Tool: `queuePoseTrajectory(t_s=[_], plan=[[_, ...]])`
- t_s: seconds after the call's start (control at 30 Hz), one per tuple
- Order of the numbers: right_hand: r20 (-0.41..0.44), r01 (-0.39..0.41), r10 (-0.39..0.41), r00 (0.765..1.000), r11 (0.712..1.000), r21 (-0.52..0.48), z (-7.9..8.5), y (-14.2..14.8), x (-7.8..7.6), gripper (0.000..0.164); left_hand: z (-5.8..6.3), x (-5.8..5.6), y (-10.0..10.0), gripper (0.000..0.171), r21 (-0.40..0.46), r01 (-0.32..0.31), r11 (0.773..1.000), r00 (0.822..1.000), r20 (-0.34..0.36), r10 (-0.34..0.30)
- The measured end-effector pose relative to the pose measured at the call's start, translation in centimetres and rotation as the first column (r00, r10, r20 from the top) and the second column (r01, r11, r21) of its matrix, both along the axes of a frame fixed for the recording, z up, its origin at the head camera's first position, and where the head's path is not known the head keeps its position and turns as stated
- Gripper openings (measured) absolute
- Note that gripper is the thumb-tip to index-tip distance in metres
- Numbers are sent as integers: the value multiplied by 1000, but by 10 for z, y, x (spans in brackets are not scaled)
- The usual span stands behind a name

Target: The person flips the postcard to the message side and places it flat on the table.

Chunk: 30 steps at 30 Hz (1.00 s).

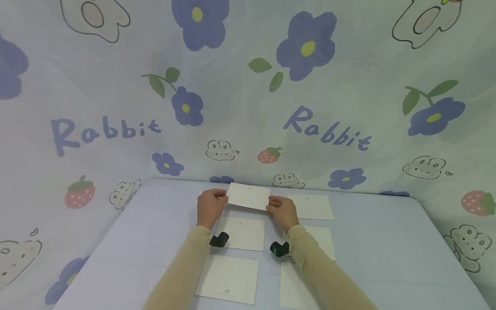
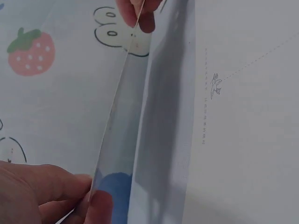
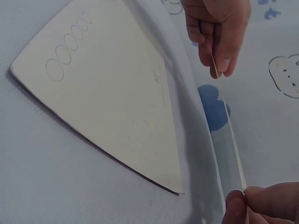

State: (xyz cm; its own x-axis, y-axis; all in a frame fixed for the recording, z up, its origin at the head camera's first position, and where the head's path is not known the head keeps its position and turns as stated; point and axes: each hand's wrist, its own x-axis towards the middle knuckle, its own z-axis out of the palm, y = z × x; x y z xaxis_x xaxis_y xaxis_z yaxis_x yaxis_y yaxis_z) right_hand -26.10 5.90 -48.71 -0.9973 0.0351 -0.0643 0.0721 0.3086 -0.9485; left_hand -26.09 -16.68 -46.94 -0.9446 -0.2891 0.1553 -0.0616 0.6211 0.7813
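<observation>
Between both hands, a thin white sheet [image 1: 248, 196] is held up at the back of the table, tilted toward me. My left hand [image 1: 211, 207] pinches its left edge between thumb and fingers; my right hand [image 1: 283, 212] pinches the right edge. Both wrist views show the held sheet [image 2: 113, 109] almost edge-on. Below it in the left column lie a middle white sheet [image 1: 243, 233] and a front sheet [image 1: 228, 280]. Under and beside my right arm are a back sheet [image 1: 311, 207], a middle sheet [image 1: 324, 241] and a front sheet [image 1: 294, 286], partly hidden.
A pale cloth covers the table [image 1: 372, 249]. Behind it hangs a printed curtain [image 1: 240, 103] with flowers and lettering. Close by, one lying sheet bears a row of ovals [image 3: 64, 55]; another has a small drawing [image 2: 215, 86] with a dashed line. Black wrist devices [image 1: 220, 239] sit on both wrists.
</observation>
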Motion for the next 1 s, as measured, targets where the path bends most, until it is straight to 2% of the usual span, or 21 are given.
queuePoseTrajectory(t_s=[0.23,0.43,0.57,1.0], plan=[[-28,-22,24,999,998,58,-2,0,1,41,-4,-1,-3,24,-22,7,1000,999,37,-6],[-11,-34,35,999,997,75,-4,-1,2,41,-4,0,-3,24,-50,3,999,997,75,1],[-4,-40,40,999,992,121,-7,-2,2,42,-6,1,-5,24,-49,5,999,995,96,0],[-28,-40,49,998,964,264,-9,-9,3,42,-8,1,-6,25,-49,33,998,994,107,-28]])
